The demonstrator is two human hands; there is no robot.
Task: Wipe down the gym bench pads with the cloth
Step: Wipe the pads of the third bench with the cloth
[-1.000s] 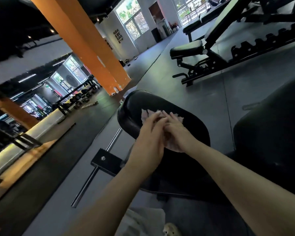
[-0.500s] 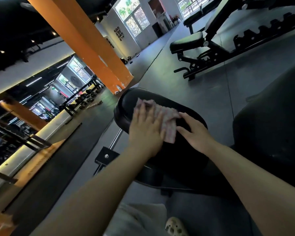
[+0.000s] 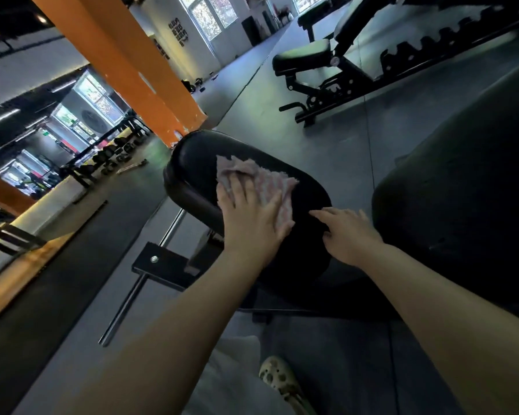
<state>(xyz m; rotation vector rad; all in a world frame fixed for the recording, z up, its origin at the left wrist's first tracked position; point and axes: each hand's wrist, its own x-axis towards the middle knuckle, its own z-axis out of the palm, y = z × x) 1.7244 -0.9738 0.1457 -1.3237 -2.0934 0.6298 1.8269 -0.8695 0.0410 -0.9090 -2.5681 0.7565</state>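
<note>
A black seat pad [image 3: 198, 151] of the gym bench lies in the middle of the head view. A pale pink cloth [image 3: 270, 182] is spread flat on its top. My left hand [image 3: 252, 217] presses palm-down on the cloth's near left part, fingers apart. My right hand [image 3: 349, 232] rests on the bare pad just right of the cloth, fingers spread, holding nothing. The bench's larger black back pad [image 3: 462, 181] fills the right side.
The bench's metal base plate and floor bar [image 3: 159, 265] sit below left. An orange pillar [image 3: 138, 73] stands beyond the pad. Another adjustable bench [image 3: 318, 61] stands at the upper right, dumbbell racks [image 3: 108, 151] at the left. My shoe [image 3: 279, 381] is on the grey floor.
My two hands were together on the bunched cloth; the cloth has been spread flat, my left hand stays on it and my right hand has moved off to the right.
</note>
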